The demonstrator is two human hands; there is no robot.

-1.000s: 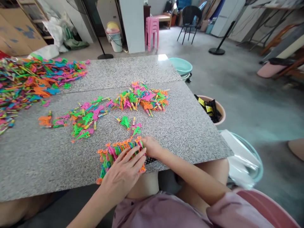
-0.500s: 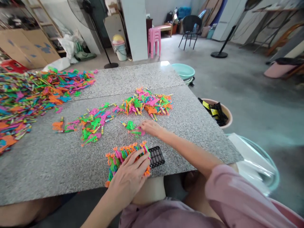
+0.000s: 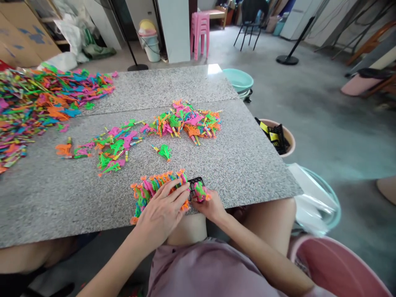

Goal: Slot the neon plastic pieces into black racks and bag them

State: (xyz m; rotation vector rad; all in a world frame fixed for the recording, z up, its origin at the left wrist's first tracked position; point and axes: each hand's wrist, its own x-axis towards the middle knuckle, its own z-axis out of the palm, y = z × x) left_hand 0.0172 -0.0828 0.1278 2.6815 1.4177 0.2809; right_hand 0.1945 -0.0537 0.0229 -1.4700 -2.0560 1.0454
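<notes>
A row of small plastic toy pieces, orange, pink, green & blue, is seen packed upright in a black grid tray at the near edge of the worktop. The left hand is laid flat over the row, fingers spread, pressing on it. A pink-and-green piece is pinched in the right hand, just at the tray's bare right end, touching or nearly touching the grid; which cannot be told.

The worktop is speckled grey granite, made of two slabs w/ a seam across. A very large heap of pieces is spread over the far left. A smaller pile is found mid-worktop, a loose scatter to its left, & a single green piece lies between the pile and the tray.

Beyond, a grey concrete floor is seen, w/ a stack of pink stools, a black chair, a white pillar and cardboard boxes at far left.

Containers: a pink tub at lower right, contents not visible; a teal basin beside the worktop's right edge, holding clear plastic; a beige bucket w/ black grid trays & yellow bits in it; a teal basin past the far corner.
</notes>
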